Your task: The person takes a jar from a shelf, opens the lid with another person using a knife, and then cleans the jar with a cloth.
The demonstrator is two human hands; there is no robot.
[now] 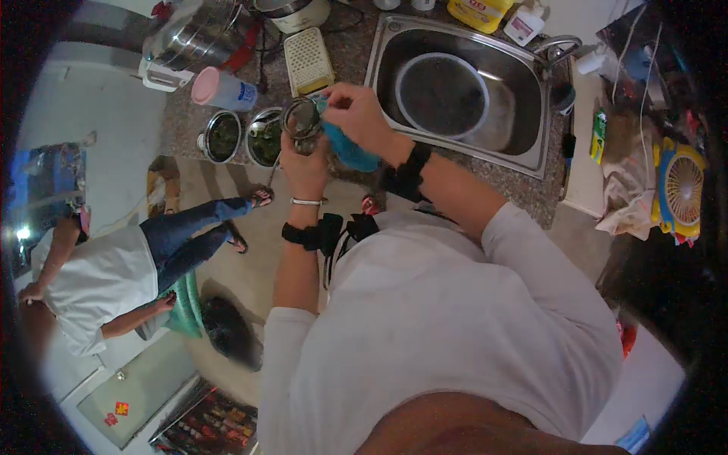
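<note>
My left hand (305,168) is wrapped round a small clear glass jar (301,117), held upright over the counter's front edge. Just right of the jar, my right hand (358,115) has its fingers pinched together at a blue cloth or bag (349,150), which hangs down below the hand. What exactly the fingertips grip is too small to make out. Two round metal containers with dark green contents, one (224,136) farther left and one (265,138) beside the jar, stand on the counter.
A sink (504,114) holding a round basin (442,95) lies to the right. Behind my hands are a grater (309,61), a pink-lidded container (225,89) and a metal kettle (199,38). Another person (114,269) is at the left. A yellow fan (680,189) stands far right.
</note>
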